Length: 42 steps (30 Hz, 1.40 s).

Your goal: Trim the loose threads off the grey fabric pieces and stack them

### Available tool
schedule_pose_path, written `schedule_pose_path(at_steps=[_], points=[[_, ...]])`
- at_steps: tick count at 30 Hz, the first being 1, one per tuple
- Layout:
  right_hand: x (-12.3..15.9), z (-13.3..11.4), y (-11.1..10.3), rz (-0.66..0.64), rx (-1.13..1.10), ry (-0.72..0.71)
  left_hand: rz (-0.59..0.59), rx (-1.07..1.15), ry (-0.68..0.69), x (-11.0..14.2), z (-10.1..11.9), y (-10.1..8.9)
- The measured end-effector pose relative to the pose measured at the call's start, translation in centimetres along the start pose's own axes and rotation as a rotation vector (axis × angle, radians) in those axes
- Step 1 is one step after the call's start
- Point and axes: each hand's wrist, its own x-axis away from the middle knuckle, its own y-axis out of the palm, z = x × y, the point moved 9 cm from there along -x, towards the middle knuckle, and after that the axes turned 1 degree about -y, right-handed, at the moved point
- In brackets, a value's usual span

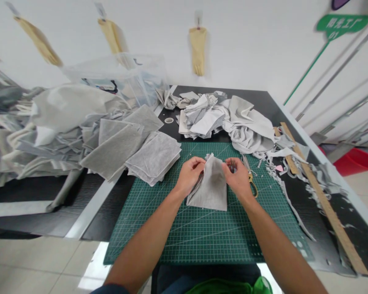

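Observation:
A folded piece of grey fabric (211, 190) stands partly raised over the green cutting mat (199, 245), its lower edge at the mat and its top bunched up. My left hand (190, 176) pinches the upper left edge, where layers show. At the upper right edge, my right hand (238, 179) is closed with thumb and fingers on the fabric; its fingertips are partly hidden. Scissors (253, 185) with yellow handles lie just beyond my right hand. Left of my hands, a stack of grey fabric squares (155, 157) overlaps the mat.
A large heap of grey fabric (70, 110) covers the left side, before a clear plastic bin (153, 77). More crumpled fabric (248, 122) and a tape roll (169, 120) lie behind the mat. Wooden rulers (331, 212) and scraps line the right edge. A red bucket (355, 161) stands beyond.

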Motion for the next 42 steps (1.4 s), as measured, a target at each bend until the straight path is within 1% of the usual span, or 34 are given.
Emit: schedule_pose_path(at_steps=[2, 3, 5, 7, 9, 11, 13, 15, 19, 21, 22, 26, 29, 32, 35, 38, 40, 42], points=[[0.6, -0.4, 1.8, -0.16, -0.114, 0.044, -0.049, -0.018, -0.006, 0.3, -0.3, 1.1], [0.9, -0.6, 2.4, -0.217, -0.156, 0.053, -0.07, -0.016, -0.016, 0.5, -0.6, 1.6], [1.3, -1.0, 3.1, -0.263, -0.2, 0.05, -0.104, 0.024, -0.035, 0.8, -1.1, 2.4], [1.4, -1.0, 3.3, -0.27, -0.198, 0.044, -0.136, 0.11, -0.052, 1.0, -1.4, 3.0], [1.5, -0.8, 3.2, -0.255, -0.198, 0.047, -0.144, 0.19, -0.065, 1.2, -1.4, 3.2], [1.5, -0.5, 2.9, -0.224, -0.249, 0.066, -0.107, 0.232, -0.064, 1.2, -1.2, 2.9], [1.5, -0.2, 2.8, -0.2, -0.334, 0.104, -0.042, 0.244, -0.054, 1.2, -0.9, 2.2], [1.5, -0.1, 2.8, -0.2, -0.412, 0.14, -0.017, 0.209, -0.041, 1.2, -0.7, 1.7], [1.9, -0.6, 3.3, -0.282, -0.522, 0.162, -0.13, -0.008, -0.033, 1.3, -0.8, 2.5], [2.0, -0.9, 3.6, -0.319, -0.558, 0.168, -0.143, -0.07, -0.046, 1.3, -1.1, 2.6], [2.1, -1.0, 3.6, -0.325, -0.563, 0.172, -0.139, -0.062, -0.055, 1.3, -1.2, 2.5], [2.0, -0.9, 3.2, -0.283, -0.464, 0.174, -0.084, 0.097, -0.121, 1.0, -1.6, 2.2], [1.7, -1.0, 2.3, -0.195, -0.339, 0.12, -0.038, 0.177, -0.162, 1.0, -1.8, 2.0], [1.7, -1.4, 1.7, -0.147, -0.274, 0.055, -0.048, 0.198, -0.154, 1.0, -1.9, 2.3], [1.8, -2.0, 1.6, -0.159, -0.224, 0.004, -0.058, 0.15, -0.097, 1.1, -1.5, 2.5], [1.8, -2.1, 1.6, -0.16, -0.122, 0.001, -0.1, 0.107, -0.044, 1.2, -1.1, 2.9], [1.9, -2.0, 1.9, -0.185, -0.102, 0.022, -0.134, 0.096, -0.047, 1.3, -1.0, 3.1], [2.0, -1.9, 2.4, -0.223, -0.147, 0.035, -0.147, 0.094, -0.069, 1.4, -1.1, 3.2]])
